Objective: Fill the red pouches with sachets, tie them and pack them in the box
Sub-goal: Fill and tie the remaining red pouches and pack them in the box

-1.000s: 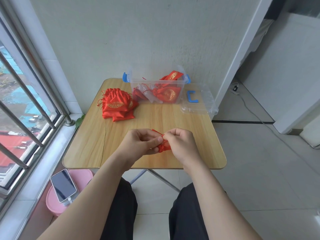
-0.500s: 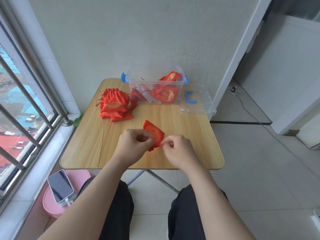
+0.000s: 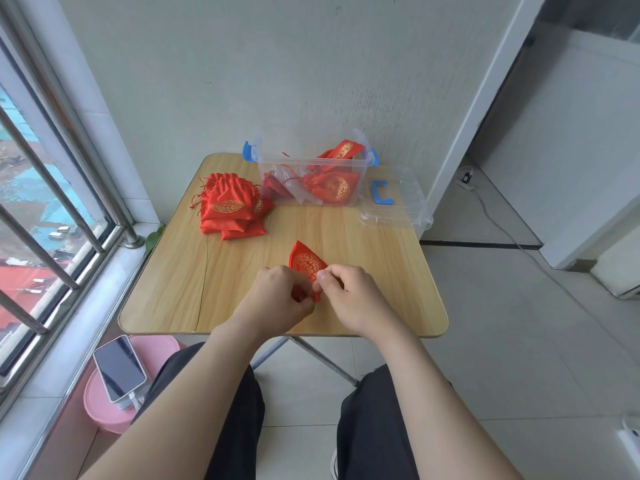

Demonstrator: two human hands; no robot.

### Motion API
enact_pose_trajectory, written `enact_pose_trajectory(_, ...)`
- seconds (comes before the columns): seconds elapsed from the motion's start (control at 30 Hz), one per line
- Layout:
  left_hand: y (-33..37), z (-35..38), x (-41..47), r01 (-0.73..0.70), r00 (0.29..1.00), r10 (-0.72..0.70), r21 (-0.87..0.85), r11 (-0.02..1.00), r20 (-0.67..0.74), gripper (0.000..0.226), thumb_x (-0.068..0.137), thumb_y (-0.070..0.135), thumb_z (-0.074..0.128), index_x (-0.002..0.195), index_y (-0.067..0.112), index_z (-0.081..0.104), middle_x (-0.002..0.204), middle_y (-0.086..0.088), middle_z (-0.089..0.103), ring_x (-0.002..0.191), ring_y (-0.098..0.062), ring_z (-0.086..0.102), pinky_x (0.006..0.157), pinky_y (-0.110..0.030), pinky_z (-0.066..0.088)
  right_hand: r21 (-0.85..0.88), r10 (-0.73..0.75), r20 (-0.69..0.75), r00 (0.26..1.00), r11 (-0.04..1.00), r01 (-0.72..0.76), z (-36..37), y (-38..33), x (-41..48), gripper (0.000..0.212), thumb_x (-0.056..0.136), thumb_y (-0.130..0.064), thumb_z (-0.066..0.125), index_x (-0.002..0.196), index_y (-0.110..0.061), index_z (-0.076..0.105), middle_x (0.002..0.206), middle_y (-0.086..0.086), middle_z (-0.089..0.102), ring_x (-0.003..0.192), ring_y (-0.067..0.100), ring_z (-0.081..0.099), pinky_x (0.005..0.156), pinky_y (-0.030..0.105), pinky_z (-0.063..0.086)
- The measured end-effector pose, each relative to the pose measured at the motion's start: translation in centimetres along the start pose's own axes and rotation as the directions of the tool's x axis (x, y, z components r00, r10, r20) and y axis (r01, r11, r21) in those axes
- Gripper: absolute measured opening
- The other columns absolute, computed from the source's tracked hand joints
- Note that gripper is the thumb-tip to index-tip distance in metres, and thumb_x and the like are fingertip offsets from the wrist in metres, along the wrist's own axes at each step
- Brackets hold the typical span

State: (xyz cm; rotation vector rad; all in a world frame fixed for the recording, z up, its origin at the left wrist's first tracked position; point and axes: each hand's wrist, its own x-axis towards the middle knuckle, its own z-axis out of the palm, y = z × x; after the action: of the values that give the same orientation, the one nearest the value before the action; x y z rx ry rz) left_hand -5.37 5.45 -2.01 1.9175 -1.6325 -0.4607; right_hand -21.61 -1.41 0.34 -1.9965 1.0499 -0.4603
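Pouch (image 3: 306, 263): one, red with gold print. We are holding it at lower centre of the frame, over the near half of the table (image 3: 194, 299). Its body is pointing up and away from us, and its neck is sitting between our two hands. We cannot tell whether it is touching the tabletop.

Left hand (image 3: 277, 299): we are curling its fingers round the pouch's neck, with red cloth showing inside the curl.

Right hand (image 3: 349, 299): we are pinching the same neck between thumb and forefinger, with the other fingers folded under. The two hands are sitting just beside each other. Whether a cord is lying in either pinch is too small to tell.

Pile (image 3: 230, 206): several flat red pouches, lying stacked left of centre on the table, just beside the box.

Box (image 3: 311, 174): clear plastic with blue clips, standing open at the table's far edge, above centre. Packed pouches (image 3: 334, 187) are lying inside it, and one is leaning up over the back rim.

Lid (image 3: 394, 206): clear with a blue handle, lying at the table's far right corner, right of the box.

Phone (image 3: 119, 368): lying screen-up on a pink stool (image 3: 104, 407) at lower left, below the table.
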Motion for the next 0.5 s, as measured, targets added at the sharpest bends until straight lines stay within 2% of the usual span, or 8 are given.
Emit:
enact_pose_trajectory(0.1, 0.06, 0.12, -0.01, -0.044, 0.999, 0.044, 0.001, 0.999, 0.017, 0.03, 0.085, 0.02, 0.076, 0.067, 0.04, 0.063, 0.06, 0.016, 0.067, 0.064, -0.01, 0.065, 0.07, -0.009, 0.043, 0.009, 0.019, -0.023, 1.0, 1.0, -0.019, 0.15, 0.23, 0.47, 0.031, 0.113, -0.032, 0.048, 0.1, -0.02, 0.073, 0.085, -0.017, 0.067, 0.067, -0.015, 0.057, 0.058, 0.006, 0.038)
enact_pose_trajectory(0.2, 0.19, 0.04, -0.11, -0.069, 0.997, 0.07, -0.022, 0.997, 0.028, 0.025, 0.086, 0.023, 0.077, 0.068, 0.037, 0.066, 0.065, 0.014, 0.071, 0.067, -0.01, 0.067, 0.068, -0.008, 0.044, 0.051, 0.062, -0.047, 0.997, 0.997, -0.06, 0.24, 0.62, 0.69, 0.032, 0.112, -0.033, 0.051, 0.095, -0.021, 0.075, 0.079, -0.014, 0.067, 0.066, -0.007, 0.058, 0.062, 0.011, 0.04)
enact_pose_trajectory(0.23, 0.24, -0.01, -0.08, -0.068, 0.997, 0.069, -0.031, 0.997, 0.026, 0.021, 0.087, 0.025, 0.077, 0.069, 0.033, 0.07, 0.066, 0.014, 0.072, 0.067, -0.01, 0.067, 0.068, -0.01, 0.045, 0.124, 0.094, -0.048, 0.994, 0.988, -0.088, 0.2, 0.63, 0.66, 0.031, 0.112, -0.032, 0.052, 0.094, -0.019, 0.076, 0.076, -0.014, 0.066, 0.066, -0.004, 0.058, 0.064, 0.013, 0.043)
enact_pose_trajectory(0.3, 0.31, -0.19, -0.01, -0.033, 0.999, 0.035, -0.089, 0.996, 0.021, 0.017, 0.092, 0.025, 0.074, 0.075, 0.028, 0.076, 0.067, 0.013, 0.073, 0.068, -0.009, 0.069, 0.066, -0.013, 0.048, 0.39, 0.161, -0.008, 0.987, 0.91, -0.145, 0.12, 0.41, 0.56, 0.027, 0.11, -0.027, 0.057, 0.099, -0.015, 0.078, 0.073, -0.008, 0.067, 0.065, 0.005, 0.057, 0.065, 0.016, 0.046)
enact_pose_trajectory(0.37, 0.31, -0.47, 0.1, 0.028, 0.999, -0.024, -0.152, 0.988, 0.026, 0.018, 0.096, 0.022, 0.071, 0.079, 0.025, 0.077, 0.068, 0.013, 0.074, 0.067, -0.006, 0.07, 0.064, -0.014, 0.047, 0.537, 0.15, 0.006, 0.989, 0.834, -0.13, -0.06, 0.2, 0.33, 0.016, 0.106, -0.023, 0.065, 0.108, -0.019, 0.08, 0.082, -0.003, 0.074, 0.07, 0.008, 0.06, 0.066, 0.019, 0.05)
enact_pose_trajectory(0.4, 0.23, -0.56, 0.17, 0.054, 0.998, -0.05, -0.179, 0.982, 0.027, 0.019, 0.097, 0.02, 0.071, 0.079, 0.024, 0.077, 0.068, 0.012, 0.075, 0.067, -0.005, 0.07, 0.062, -0.013, 0.046, 0.515, 0.127, -0.029, 0.991, 0.852, -0.094, -0.08, 0.34, 0.28, 0.012, 0.103, -0.022, 0.069, 0.109, -0.023, 0.08, 0.088, -0.004, 0.077, 0.073, 0.007, 0.064, 0.069, 0.019, 0.052)
enact_pose_trajectory(0.43, 0.09, -0.63, 0.2, 0.08, 0.997, -0.076, -0.208, 0.975, 0.027, 0.019, 0.098, 0.019, 0.071, 0.08, 0.022, 0.077, 0.068, 0.01, 0.075, 0.066, -0.004, 0.069, 0.062, -0.014, 0.046, 0.419, 0.088, -0.086, 0.992, 0.907, -0.044, -0.05, 0.54, 0.26, 0.012, 0.099, -0.022, 0.074, 0.108, -0.027, 0.08, 0.092, -0.007, 0.079, 0.077, 0.005, 0.068, 0.071, 0.018, 0.054)
enact_pose_trajectory(0.5, -0.25, -0.71, 0.26, 0.131, 0.991, -0.125, -0.288, 0.949, 0.037, 0.02, 0.099, 0.018, 0.07, 0.08, 0.02, 0.077, 0.07, 0.006, 0.076, 0.068, -0.011, 0.071, 0.067, -0.023, 0.054, 0.127, -0.036, -0.155, 0.987, 0.99, 0.056, 0.34, 0.93, 0.22, 0.014, 0.09, -0.024, 0.082, 0.102, -0.032, 0.081, 0.089, -0.01, 0.078, 0.081, 0.003, 0.071, 0.071, 0.016, 0.056)
